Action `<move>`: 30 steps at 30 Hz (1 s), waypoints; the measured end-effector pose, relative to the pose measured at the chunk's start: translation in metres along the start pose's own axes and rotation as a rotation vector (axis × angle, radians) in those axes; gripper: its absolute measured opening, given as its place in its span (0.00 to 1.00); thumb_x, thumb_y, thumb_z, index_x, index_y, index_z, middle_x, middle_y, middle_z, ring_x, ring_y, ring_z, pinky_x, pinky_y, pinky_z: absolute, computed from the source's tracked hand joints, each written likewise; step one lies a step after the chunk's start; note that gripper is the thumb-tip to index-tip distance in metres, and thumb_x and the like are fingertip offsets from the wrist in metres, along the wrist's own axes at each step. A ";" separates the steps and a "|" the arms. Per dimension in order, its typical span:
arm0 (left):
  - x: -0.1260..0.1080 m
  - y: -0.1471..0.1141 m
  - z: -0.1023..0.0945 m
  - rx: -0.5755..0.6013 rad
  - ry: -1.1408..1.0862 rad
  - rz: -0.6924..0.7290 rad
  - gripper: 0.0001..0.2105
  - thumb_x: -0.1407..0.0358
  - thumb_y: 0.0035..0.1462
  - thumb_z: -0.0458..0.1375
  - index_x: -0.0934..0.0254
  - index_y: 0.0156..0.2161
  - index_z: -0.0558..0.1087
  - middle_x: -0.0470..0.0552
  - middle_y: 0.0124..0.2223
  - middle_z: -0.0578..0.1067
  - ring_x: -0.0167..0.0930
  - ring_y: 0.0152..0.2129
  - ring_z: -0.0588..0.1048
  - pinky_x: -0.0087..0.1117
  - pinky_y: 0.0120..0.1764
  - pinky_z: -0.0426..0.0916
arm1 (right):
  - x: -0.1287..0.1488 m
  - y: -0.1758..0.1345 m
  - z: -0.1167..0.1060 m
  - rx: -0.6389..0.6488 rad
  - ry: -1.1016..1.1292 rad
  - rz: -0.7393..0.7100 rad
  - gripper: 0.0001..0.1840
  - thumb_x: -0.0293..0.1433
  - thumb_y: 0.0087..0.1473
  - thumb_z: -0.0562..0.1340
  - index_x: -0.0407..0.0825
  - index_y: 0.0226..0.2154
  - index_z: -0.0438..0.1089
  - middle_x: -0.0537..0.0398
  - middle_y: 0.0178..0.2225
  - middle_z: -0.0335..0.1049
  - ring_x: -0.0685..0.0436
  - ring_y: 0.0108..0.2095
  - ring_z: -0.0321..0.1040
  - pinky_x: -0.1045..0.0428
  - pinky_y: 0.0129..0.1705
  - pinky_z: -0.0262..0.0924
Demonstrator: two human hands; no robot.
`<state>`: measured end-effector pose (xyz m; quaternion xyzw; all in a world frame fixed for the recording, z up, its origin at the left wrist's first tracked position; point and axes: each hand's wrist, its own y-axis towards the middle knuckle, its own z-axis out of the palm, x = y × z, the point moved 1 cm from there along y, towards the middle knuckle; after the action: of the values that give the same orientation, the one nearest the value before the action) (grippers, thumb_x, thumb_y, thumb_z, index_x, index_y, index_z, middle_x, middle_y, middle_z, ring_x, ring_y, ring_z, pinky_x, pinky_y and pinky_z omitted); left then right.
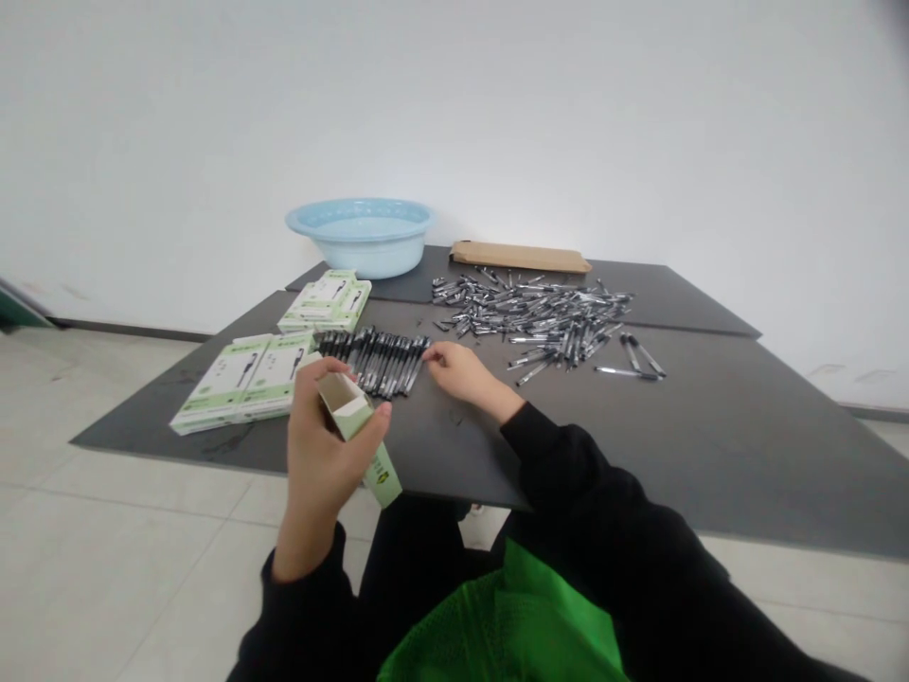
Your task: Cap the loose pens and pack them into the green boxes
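My left hand (323, 450) is wrapped round a small green and white pen box (383, 471), tilted with its open end up. The box looks hollow at the visible end. On the table, just beyond the box, lies a row of black-capped clear pens (387, 360), side by side. My right hand (458, 372) rests at the right end of this row, thumb and fingers pinched together at the last pen. Whether a pen is between those fingertips is hidden. A large loose heap of similar pens (540, 308) spreads farther back to the right.
Flat green and white pen boxes (241, 374) lie at the left, with another stack (327, 301) behind them. A light blue basin (376, 248) and a brown cardboard piece (518, 256) stand near the wall. Several stray pens (632, 358) lie right on the dark table (745, 445).
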<state>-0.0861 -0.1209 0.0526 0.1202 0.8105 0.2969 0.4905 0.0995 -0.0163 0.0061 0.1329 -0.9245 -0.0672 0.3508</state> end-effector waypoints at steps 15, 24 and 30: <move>0.015 -0.003 -0.007 0.013 0.056 0.012 0.18 0.66 0.49 0.64 0.61 0.44 0.64 0.47 0.40 0.68 0.28 0.30 0.68 0.32 0.35 0.67 | 0.013 0.052 0.038 0.056 -0.305 0.378 0.26 0.36 0.60 0.57 0.33 0.54 0.60 0.27 0.52 0.69 0.32 0.53 0.71 0.45 0.51 0.66; 0.007 -0.002 0.008 0.119 0.078 0.054 0.20 0.66 0.49 0.64 0.60 0.47 0.64 0.50 0.44 0.69 0.34 0.39 0.71 0.37 0.44 0.68 | -0.016 0.020 0.022 0.101 -0.429 0.276 0.23 0.34 0.61 0.55 0.32 0.52 0.64 0.29 0.52 0.67 0.34 0.53 0.69 0.46 0.52 0.64; -0.006 -0.004 0.030 0.212 0.117 0.128 0.20 0.66 0.49 0.63 0.60 0.47 0.64 0.51 0.45 0.69 0.36 0.42 0.72 0.38 0.47 0.68 | -0.023 -0.015 0.010 0.071 -0.478 0.284 0.20 0.35 0.63 0.54 0.36 0.51 0.65 0.32 0.50 0.67 0.36 0.49 0.70 0.46 0.50 0.64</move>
<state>-0.0568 -0.1164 0.0446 0.2053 0.8552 0.2465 0.4071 0.1124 -0.0236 -0.0190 -0.0055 -0.9922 -0.0145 0.1238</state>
